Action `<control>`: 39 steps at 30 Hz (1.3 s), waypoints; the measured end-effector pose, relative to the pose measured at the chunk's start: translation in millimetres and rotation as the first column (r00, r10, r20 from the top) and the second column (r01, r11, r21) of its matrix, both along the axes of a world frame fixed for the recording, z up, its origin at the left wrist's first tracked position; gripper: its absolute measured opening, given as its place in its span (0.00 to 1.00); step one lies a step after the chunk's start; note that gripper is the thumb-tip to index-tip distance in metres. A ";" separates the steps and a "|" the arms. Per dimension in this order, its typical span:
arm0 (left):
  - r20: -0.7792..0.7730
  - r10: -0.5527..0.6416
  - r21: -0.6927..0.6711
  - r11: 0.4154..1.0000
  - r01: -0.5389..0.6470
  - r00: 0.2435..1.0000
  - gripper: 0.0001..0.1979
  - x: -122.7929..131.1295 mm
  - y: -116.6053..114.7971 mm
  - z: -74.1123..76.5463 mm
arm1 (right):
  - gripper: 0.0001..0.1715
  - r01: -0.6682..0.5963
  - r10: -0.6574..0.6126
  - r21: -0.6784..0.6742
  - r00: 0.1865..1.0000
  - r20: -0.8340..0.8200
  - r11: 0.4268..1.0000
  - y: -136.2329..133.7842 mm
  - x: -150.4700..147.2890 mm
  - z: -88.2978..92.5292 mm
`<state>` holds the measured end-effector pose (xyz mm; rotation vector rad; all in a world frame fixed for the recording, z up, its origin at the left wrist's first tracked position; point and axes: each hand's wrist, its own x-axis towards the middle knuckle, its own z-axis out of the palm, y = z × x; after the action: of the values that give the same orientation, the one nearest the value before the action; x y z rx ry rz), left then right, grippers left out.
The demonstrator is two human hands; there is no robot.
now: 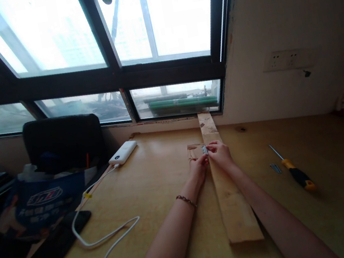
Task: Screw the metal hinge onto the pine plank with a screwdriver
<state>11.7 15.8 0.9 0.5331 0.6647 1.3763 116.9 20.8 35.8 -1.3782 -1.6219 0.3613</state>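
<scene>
A small silvery metal hinge (204, 150) sits where a short wood block (193, 148) meets the left edge of a long wooden plank (236, 210). Its fine details are too small to make out. My left hand (199, 166) pinches the hinge from the near left, close to the block. From the right, my right hand (219, 152) lies over the plank with its fingertips closed on the same piece. The plank runs lengthwise away from me, its far end at the window wall.
To the right on the table (176, 234) lie a yellow-and-black screwdriver (298, 174) and several screws (276, 168). A white power bank (123, 153) with a white cable (110, 236) is at the left edge. Beyond it are a black chair (63, 140) and a blue bag (46, 203).
</scene>
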 end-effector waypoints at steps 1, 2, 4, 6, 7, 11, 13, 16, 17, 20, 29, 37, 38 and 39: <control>-0.010 0.000 0.008 1.000 0.000 1.000 0.15 0.1 0.0 0.0 | 0.16 -0.003 0.003 -0.001 1.000 0.012 1.000 -0.1 0.0 0.2; -0.023 0.002 0.008 1.000 -0.002 1.000 0.16 0.2 -0.1 0.1 | 0.17 -0.005 0.005 0.000 1.000 0.029 1.000 -0.3 -0.1 0.6; -0.052 0.013 0.001 1.000 -0.013 0.999 0.16 0.5 -0.5 1.0 | 0.17 -0.009 0.009 0.009 0.998 0.069 1.000 -1.1 -0.6 1.3; -0.073 0.026 -0.004 1.000 -0.027 0.997 0.15 0.7 -1.2 2.4 | 0.16 -0.008 0.007 0.014 0.995 0.104 1.000 -2.1 -1.4 1.7; -0.078 0.030 -0.002 1.000 -0.030 0.996 0.15 0.7 -1.5 3.1 | 0.16 -0.005 0.003 0.013 0.993 0.120 1.000 -2.7 -1.9 1.7; -0.085 0.034 -0.003 0.999 -0.034 0.996 0.14 0.7 -2.6 5.3 | 0.13 0.050 -0.052 0.019 0.983 0.177 0.999 -4.2 -3.9 0.6; -0.078 0.037 -0.012 0.999 -0.038 0.996 0.13 0.8 -2.9 5.5 | 0.13 0.088 -0.094 0.038 0.975 0.200 0.995 -4.2 -4.6 -0.1; -0.050 0.031 -0.015 0.999 -0.032 0.998 0.12 1.1 -3.0 5.0 | 0.13 0.107 -0.115 0.048 0.969 0.218 0.993 -3.3 -4.7 -1.0; -0.042 0.026 -0.013 1.000 -0.027 0.999 0.12 1.2 -2.8 4.8 | 0.13 0.102 -0.110 0.046 0.969 0.220 0.994 -2.9 -4.6 -1.1; -0.036 0.025 -0.014 1.000 -0.026 0.999 0.12 1.2 -1.8 4.3 | 0.13 0.091 -0.098 0.041 0.967 0.234 0.995 -2.6 -4.4 -0.8; -0.047 0.037 -0.020 0.999 -0.038 0.998 0.12 -0.2 2.4 -1.3 | 0.13 0.076 -0.082 0.034 0.965 0.251 0.997 -5.2 -5.5 1.8; -0.072 0.072 -0.001 0.997 -0.072 0.995 0.11 1.0 5.7 -7.1 | 0.12 0.088 -0.089 0.016 0.955 0.284 0.996 -7.2 -6.6 2.6; -0.070 0.073 0.003 0.997 -0.073 0.995 0.10 1.2 5.3 -6.5 | 0.12 0.088 -0.088 0.015 0.953 0.288 0.996 -7.4 -6.6 2.9; -0.069 0.075 0.006 0.997 -0.075 0.995 0.10 1.4 4.7 -5.8 | 0.12 0.087 -0.088 0.015 0.952 0.292 0.996 -7.5 -6.6 3.2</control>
<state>13.0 20.5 -4.8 0.5653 0.7445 1.4347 110.3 13.3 39.0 -1.5522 -1.7900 0.1051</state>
